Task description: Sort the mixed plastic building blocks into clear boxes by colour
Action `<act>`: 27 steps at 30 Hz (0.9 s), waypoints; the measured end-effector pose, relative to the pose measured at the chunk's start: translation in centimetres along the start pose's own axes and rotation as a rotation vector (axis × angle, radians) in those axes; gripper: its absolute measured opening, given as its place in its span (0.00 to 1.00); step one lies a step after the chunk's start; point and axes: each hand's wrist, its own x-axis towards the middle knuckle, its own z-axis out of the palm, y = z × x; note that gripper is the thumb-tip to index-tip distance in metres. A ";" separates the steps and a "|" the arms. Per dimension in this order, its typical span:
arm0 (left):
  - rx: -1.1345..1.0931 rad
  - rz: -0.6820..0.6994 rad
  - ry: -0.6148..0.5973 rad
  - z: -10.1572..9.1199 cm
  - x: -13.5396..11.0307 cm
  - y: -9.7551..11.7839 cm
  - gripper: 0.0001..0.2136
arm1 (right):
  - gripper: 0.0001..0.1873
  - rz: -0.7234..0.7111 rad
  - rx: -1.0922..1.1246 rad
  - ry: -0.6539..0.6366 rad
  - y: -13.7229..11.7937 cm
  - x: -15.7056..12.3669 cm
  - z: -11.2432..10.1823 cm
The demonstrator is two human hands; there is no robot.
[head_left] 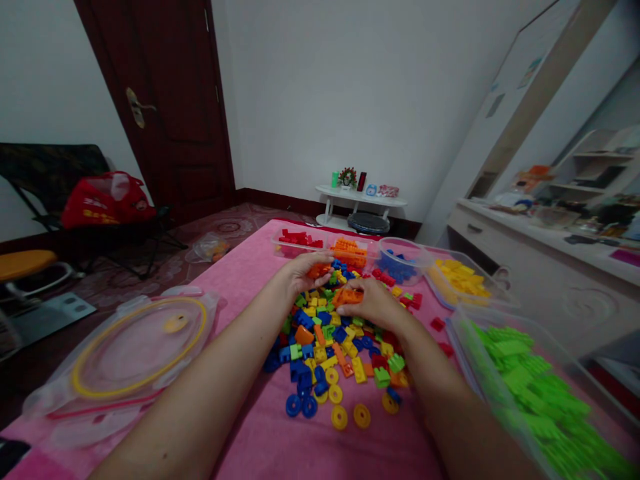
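My left hand (303, 270) is closed around orange toy bricks (319, 270) at the far side of a mixed brick pile (325, 333). Closer in and to the right, my right hand (373, 301) grips more orange bricks (349, 297) just over the pile. How many bricks each hand has is hard to tell. The pile mixes blue, yellow, green, red and orange pieces, with yellow wheels (339, 417) and blue wheels (293, 405) at its near edge. Beyond my hands stands a clear box of orange bricks (350, 252).
Clear containers of red bricks (300, 241), blue bricks (400, 265), yellow bricks (461, 279) and green bricks (535, 393) line the far and right sides. Plastic lids (135, 353) lie at the left of the pink-covered table (250, 280). A dresser (550, 260) stands at right.
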 end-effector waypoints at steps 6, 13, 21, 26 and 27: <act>0.570 0.129 -0.003 1.2 -1.5 0.1 0.13 | 0.13 0.256 0.287 0.135 0.4 -0.4 -2.2; -0.091 0.145 0.018 3.9 -1.2 -0.8 0.12 | 0.04 0.427 1.146 0.455 -1.6 0.6 -0.2; 0.169 0.625 -0.042 6.3 -1.8 -2.6 0.21 | 0.13 0.481 1.691 0.379 -3.7 0.6 1.7; 0.516 0.699 -0.159 6.5 -3.3 -2.3 0.25 | 0.10 0.592 1.692 0.562 -3.7 0.7 2.1; 0.589 0.680 -0.149 6.5 -3.3 -2.4 0.26 | 0.10 0.594 1.700 0.591 -3.7 0.7 2.1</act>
